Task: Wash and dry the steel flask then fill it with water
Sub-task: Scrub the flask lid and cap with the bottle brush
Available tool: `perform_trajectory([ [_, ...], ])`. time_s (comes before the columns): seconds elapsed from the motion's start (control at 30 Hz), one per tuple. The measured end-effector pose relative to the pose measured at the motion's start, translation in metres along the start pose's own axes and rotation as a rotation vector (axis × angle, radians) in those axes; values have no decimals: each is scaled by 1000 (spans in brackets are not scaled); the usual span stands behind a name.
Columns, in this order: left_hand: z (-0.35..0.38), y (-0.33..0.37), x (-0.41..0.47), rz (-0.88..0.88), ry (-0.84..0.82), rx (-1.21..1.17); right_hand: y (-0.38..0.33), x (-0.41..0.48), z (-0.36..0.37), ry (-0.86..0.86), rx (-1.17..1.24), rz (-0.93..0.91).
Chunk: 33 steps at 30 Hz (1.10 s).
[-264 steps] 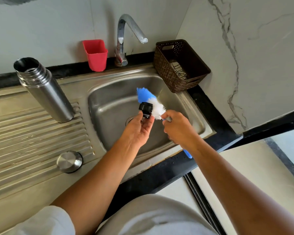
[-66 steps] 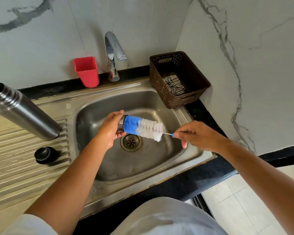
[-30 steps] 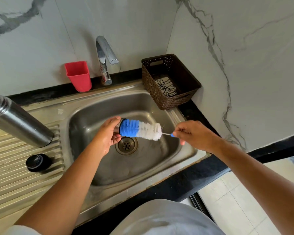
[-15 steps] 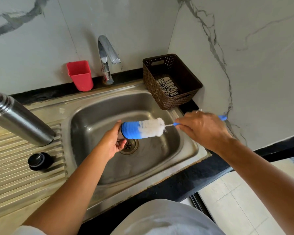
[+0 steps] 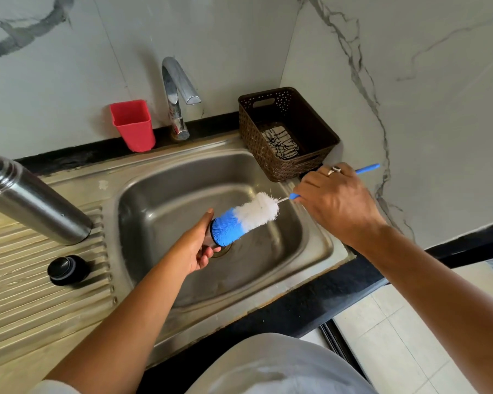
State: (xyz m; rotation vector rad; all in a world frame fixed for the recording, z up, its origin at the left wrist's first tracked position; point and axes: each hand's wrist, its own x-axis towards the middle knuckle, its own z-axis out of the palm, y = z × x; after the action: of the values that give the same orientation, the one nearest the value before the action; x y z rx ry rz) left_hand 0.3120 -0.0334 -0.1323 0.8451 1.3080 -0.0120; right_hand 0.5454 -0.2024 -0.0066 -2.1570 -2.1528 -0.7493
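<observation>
Right hand, fingers curled round the brush handle, has risen, tilting bristles into the steel cap the left hand grips; cap-scrubbing continues, flask waits.

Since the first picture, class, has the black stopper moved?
Yes: the black stopper went leftward, from the left hand above the sink onto the draining board near the flask.

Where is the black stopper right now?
In the head view, the black stopper sits on the ribbed drainboard, left of the sink basin and just in front of the flask.
</observation>
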Motion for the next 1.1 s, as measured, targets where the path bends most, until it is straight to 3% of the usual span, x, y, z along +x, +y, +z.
perform_trajectory([
  [0.1,-5,6,3,77,1,-212,0,-12,8,-236,282,124],
  [0.2,-13,13,3,227,-113,-312,-1,-27,18,-594,852,480],
  [0.27,-17,13,5,286,-184,-301,-2,-29,16,-637,1012,561],
  [0.3,-17,12,5,281,-195,-300,-2,-28,13,-617,956,522],
  [0.37,-11,9,2,191,-157,-274,2,-23,8,-532,588,304],
  [0.47,-1,2,-4,13,-74,-142,4,-10,2,-237,99,17],
  [0.53,3,-3,-4,-42,-79,-41,3,-3,-1,-2,-5,-74],
  [0.57,3,-4,-4,-38,-86,-7,4,-2,-2,27,-8,-73],
  [0.63,-1,-2,-4,25,-62,-39,5,-9,1,-181,135,24],
  [0.73,-13,11,-5,240,-146,-197,5,-31,18,-739,775,441],
  [0.8,-23,18,-7,362,-324,-282,6,-43,28,-908,1142,703],
  [0.83,-28,19,-6,396,-393,-313,6,-45,29,-912,1203,766],
  [0.9,-28,18,-5,399,-434,-368,7,-42,25,-735,993,679],
  [1.0,-14,12,-8,177,-276,-217,14,-22,7,-247,312,280],
  [1.1,-3,5,-6,-88,-181,26,11,1,-14,66,118,-35],
])
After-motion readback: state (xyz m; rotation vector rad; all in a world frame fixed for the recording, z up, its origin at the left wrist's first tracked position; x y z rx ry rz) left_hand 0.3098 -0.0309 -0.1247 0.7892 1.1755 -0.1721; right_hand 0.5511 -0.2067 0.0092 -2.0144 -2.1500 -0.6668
